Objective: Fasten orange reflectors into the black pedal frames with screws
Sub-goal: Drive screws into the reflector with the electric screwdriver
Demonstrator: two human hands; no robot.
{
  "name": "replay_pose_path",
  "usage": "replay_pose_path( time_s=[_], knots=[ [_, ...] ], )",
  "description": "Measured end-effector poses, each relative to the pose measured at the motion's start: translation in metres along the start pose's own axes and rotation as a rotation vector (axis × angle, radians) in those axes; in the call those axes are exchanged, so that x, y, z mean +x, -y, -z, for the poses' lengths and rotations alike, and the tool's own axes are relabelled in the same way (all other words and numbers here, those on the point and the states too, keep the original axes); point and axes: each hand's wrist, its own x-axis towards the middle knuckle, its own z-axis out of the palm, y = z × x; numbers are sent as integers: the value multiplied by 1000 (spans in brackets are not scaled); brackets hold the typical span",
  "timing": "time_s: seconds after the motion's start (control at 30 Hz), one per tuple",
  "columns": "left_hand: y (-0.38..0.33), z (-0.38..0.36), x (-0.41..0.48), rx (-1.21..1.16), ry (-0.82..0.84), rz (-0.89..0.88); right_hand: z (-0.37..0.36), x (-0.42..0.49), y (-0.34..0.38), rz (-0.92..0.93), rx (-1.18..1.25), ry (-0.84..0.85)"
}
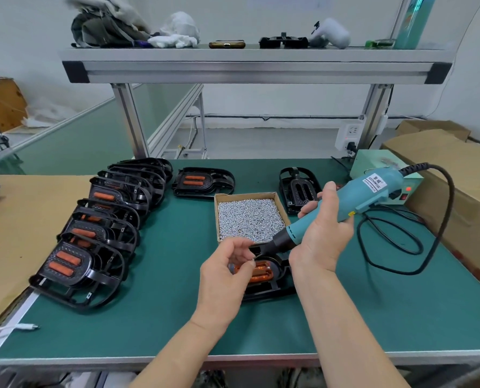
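A black pedal frame point(272, 287) with an orange reflector point(262, 271) in it lies on the green mat in front of me, partly hidden by my hands. My left hand point(227, 271) pinches a small screw point(254, 258) just above the reflector. My right hand point(327, 231) grips a teal electric screwdriver point(345, 204), its black tip pointing down-left at the screw. A cardboard box of screws point(250, 217) sits just behind.
Several finished pedal frames with reflectors are stacked in a row at left point(93, 242); one lies behind point(202, 182). An empty frame point(299, 190) stands right of the box. The screwdriver's cable point(387, 247) loops to a green power unit point(384, 172). Cardboard boxes point(451, 175) line the right edge.
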Motion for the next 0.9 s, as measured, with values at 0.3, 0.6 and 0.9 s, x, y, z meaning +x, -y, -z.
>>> replay_pose_path(
  time_s=[0.3, 0.6, 0.9],
  knots=[
    [16, 37, 2, 358, 157, -74, -8, 1, -9, 19, -19, 63],
    [37, 46, 5, 566, 353, 30, -13, -23, -35, 174, -131, 307],
    [44, 46, 4, 561, 335, 29, -15, -23, -44, 192, -162, 336]
  ],
)
